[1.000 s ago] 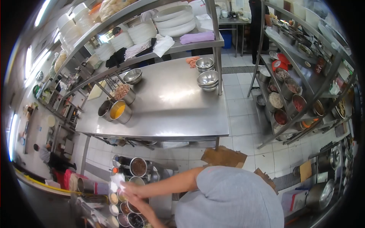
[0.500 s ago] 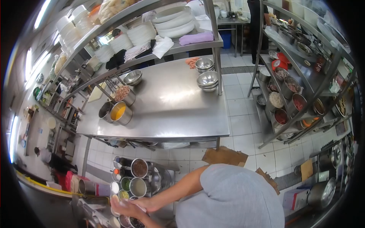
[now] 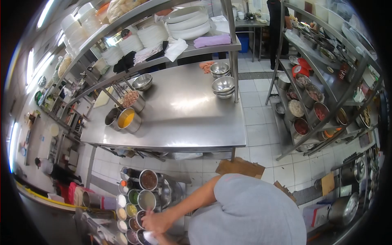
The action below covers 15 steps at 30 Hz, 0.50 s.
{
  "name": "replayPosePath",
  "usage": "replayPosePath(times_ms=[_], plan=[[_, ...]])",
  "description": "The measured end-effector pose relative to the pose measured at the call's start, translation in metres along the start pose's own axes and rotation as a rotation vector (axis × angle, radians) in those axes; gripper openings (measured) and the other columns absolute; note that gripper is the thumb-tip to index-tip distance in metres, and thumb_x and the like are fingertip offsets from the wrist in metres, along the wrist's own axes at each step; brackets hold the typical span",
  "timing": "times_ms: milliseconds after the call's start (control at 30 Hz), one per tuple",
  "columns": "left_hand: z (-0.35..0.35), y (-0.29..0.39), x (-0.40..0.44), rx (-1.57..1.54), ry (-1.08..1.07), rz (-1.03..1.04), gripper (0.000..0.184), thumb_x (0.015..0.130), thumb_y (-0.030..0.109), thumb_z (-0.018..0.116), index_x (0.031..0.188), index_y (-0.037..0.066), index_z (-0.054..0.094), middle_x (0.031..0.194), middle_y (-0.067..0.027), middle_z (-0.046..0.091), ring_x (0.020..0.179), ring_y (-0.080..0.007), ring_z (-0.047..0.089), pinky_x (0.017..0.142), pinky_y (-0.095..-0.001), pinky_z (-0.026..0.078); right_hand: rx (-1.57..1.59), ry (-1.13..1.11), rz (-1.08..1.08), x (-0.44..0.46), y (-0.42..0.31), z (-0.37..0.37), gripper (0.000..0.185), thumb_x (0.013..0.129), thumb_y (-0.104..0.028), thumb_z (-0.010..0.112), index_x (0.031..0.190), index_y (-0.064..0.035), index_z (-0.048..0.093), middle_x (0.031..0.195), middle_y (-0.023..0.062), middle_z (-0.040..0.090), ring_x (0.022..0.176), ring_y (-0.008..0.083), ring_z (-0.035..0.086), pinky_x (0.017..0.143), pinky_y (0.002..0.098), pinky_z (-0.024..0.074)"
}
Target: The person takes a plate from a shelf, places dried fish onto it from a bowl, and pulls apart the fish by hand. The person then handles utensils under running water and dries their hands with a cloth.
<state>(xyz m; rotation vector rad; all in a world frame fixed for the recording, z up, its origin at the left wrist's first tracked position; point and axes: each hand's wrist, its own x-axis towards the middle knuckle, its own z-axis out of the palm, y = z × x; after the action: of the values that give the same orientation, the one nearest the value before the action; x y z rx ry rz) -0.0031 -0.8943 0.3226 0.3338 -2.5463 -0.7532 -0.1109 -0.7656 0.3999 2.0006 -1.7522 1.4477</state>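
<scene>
The right hand point(image 3: 157, 221), at lower left of centre, has its fingers bent and directed down over a cluster of pots point(image 3: 159, 181); whether it grasps anything cannot be told. The left hand point(image 3: 163, 239) is just below it at the lower edge, largely hidden. A white cloth point(image 3: 150, 237) appears at the left hand, over the near end of the cluster; whether the fingers grip it cannot be made out.

Adjacent to the right hand is pale liquid point(image 3: 147, 200) in one pot, with dark sauce point(image 3: 148, 179) in the next. Along their left side are green food point(image 3: 133, 197), yellow food point(image 3: 131, 210) and a bottle point(image 3: 123, 183) with an orange cap.

Beyond, cardboard point(image 3: 239, 168) lies on the tiled floor point(image 3: 261, 134) near a steel table point(image 3: 183, 134) bearing stacked bowls point(image 3: 223, 85). Above the table, a shelf point(image 3: 204, 50) carries plates point(image 3: 188, 32) and a purple towel point(image 3: 212, 40). At far left is a co-worker point(image 3: 47, 167); in the background stands a person in dark clothing point(image 3: 275, 32).
</scene>
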Motion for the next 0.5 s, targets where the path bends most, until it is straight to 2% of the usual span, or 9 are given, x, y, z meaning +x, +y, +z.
replayPosePath(times_ms=[33,67,100,167,233,300,333,433,500], plan=[[0.004,-0.015,-0.006,0.230,-0.097,0.114,0.043,0.091,0.031,0.060,0.120,-0.001,0.052,0.113,-0.0172,0.058,0.107,-0.0308,0.055,0.090,-0.0440,0.045,0.033,-0.220,0.018,-0.002,0.012,0.010,0.043,0.089,-0.039,0.052,0.082,0.0015,0.064,0.068,0.0201,0.063,0.067,0.0376,0.062,0.064,0.0461,0.0480],[-0.004,0.005,-0.002,0.287,-0.128,0.137,0.042,0.091,0.030,0.060,0.119,-0.001,0.053,0.111,-0.0167,0.059,0.105,-0.0301,0.057,0.088,-0.0431,0.047,0.230,-0.137,0.254,-0.001,0.019,0.005,0.042,0.092,-0.040,0.051,0.080,-0.0017,0.063,0.054,0.0118,0.056,0.051,0.0320,0.058,0.052,0.0454,0.0462],[-0.017,0.024,0.000,0.039,-0.184,0.005,0.038,0.092,0.028,0.059,0.115,-0.002,0.053,0.103,-0.0152,0.060,0.097,-0.0292,0.059,0.083,-0.0418,0.048,0.229,-0.138,0.251,-0.001,0.031,0.004,0.042,0.092,-0.040,0.051,0.080,-0.0017,0.063,0.054,0.0118,0.056,0.051,0.0320,0.058,0.052,0.0454,0.0462],[-0.059,0.128,0.023,-0.471,-0.195,-0.288,0.032,0.093,0.024,0.058,0.106,-0.005,0.054,0.087,-0.0121,0.062,0.082,-0.0275,0.062,0.073,-0.0393,0.051,1.264,-0.186,0.742,0.001,0.057,0.004,0.045,0.096,-0.045,0.046,0.084,-0.0056,0.064,0.060,0.0076,0.058,0.051,0.0227,0.056,0.050,0.0409,0.0457],[-0.054,0.139,0.023,-0.816,-0.077,-0.270,0.027,0.094,0.022,0.057,0.101,-0.005,0.057,0.074,-0.0090,0.060,0.070,-0.0221,0.061,0.065,-0.0337,0.052,1.550,-0.295,0.800,0.005,0.012,-0.030,0.043,0.098,-0.047,0.044,0.093,-0.0095,0.063,0.075,0.0032,0.061,0.061,0.0153,0.056,0.055,0.0343,0.0467],[-0.043,0.147,0.026,-0.196,0.384,-0.162,0.026,0.094,0.021,0.056,0.105,-0.003,0.058,0.084,-0.0127,0.062,0.077,-0.0248,0.061,0.070,-0.0375,0.051,1.804,-0.023,0.961,0.010,-0.006,-0.026,0.042,0.097,-0.049,0.045,0.101,-0.0104,0.061,0.089,-0.0007,0.062,0.075,0.0127,0.058,0.064,0.0318,0.0492],[-0.041,0.137,0.024,0.182,0.459,0.114,0.033,0.098,0.027,0.049,0.111,-0.001,0.059,0.096,-0.0168,0.063,0.089,-0.0317,0.061,0.077,-0.0415,0.049,1.843,-0.033,0.979,0.011,-0.009,-0.037,0.049,0.095,-0.055,0.043,0.117,-0.0123,0.055,0.112,0.0002,0.059,0.101,0.0140,0.056,0.083,0.0327,0.0482],[-0.054,0.209,0.041,0.776,0.483,0.364,0.043,0.100,0.033,0.039,0.113,-0.002,0.060,0.106,-0.0200,0.062,0.097,-0.0367,0.058,0.083,-0.0432,0.047,2.065,-0.005,0.846,0.011,0.001,-0.013,0.059,0.095,-0.059,0.040,0.134,-0.0143,0.043,0.134,0.0030,0.048,0.121,0.0175,0.046,0.097,0.0358,0.0420],[-0.047,0.178,0.040,0.589,0.534,0.340,0.052,0.102,0.038,0.032,0.113,-0.003,0.061,0.105,-0.0212,0.062,0.096,-0.0367,0.059,0.082,-0.0418,0.046,1.976,-0.070,0.724,0.009,-0.004,-0.010,0.067,0.094,-0.061,0.035,0.144,-0.0166,0.029,0.147,0.0053,0.033,0.133,0.0194,0.034,0.104,0.0369,0.0355]])
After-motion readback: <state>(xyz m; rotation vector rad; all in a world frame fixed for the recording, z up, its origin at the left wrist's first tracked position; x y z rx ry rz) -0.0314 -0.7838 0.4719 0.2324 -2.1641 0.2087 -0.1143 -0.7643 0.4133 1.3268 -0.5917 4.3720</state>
